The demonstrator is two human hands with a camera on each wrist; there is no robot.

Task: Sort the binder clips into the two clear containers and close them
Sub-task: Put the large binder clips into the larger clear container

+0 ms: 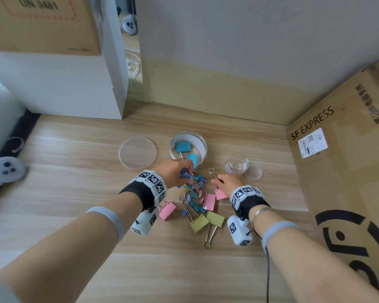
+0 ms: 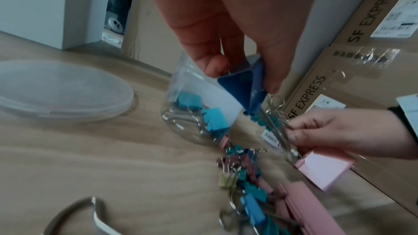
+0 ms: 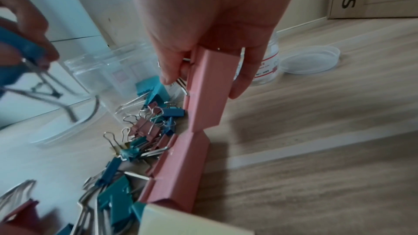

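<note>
Head view shows both hands over the clip pile (image 1: 195, 193) on the tabletop (image 1: 74, 171): left hand (image 1: 173, 171) pinches a dark blue clip (image 1: 185, 173) beside the large container (image 1: 188, 147), probably bound there; right hand (image 1: 227, 181) grips a pink clip (image 1: 220, 194) near the empty small container (image 1: 237, 164), lids off.

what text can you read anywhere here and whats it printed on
"SF EXPRESS": side of the cardboard box on the right.
"UN 3481": cardboard box at top left, its top edge cropped.
Chinese characters on the right box: blurred, unreadable.
White shipping label with barcode: too small.
Small jar's label, red print: too blurred.
</note>
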